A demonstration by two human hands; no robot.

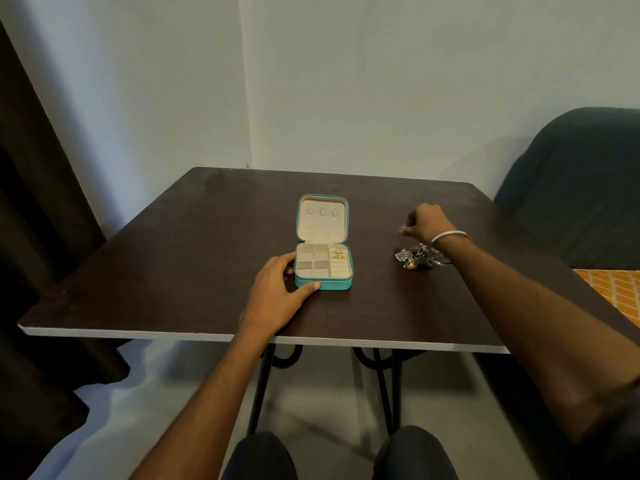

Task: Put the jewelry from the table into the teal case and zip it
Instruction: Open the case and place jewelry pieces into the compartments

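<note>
The teal case (323, 285) lies open in the middle of the dark table (173, 271), its lid flat toward the wall. Its beige compartments hold gold jewelry (337, 254) at the upper right. My left hand (280, 289) holds the case's front left corner, thumb along the front wall. To the right, a small heap of jewelry (417, 258) lies on the table. My right hand (427, 221) hovers just beyond the heap, fingers curled, pinching a small ring (401, 229). A silver bangle (450, 236) sits on that wrist.
A dark armchair (571, 188) stands behind the table's right corner. A dark curtain (31, 202) hangs at the left. An orange patterned surface (613, 289) shows at the right edge. My knees are under the table's near edge.
</note>
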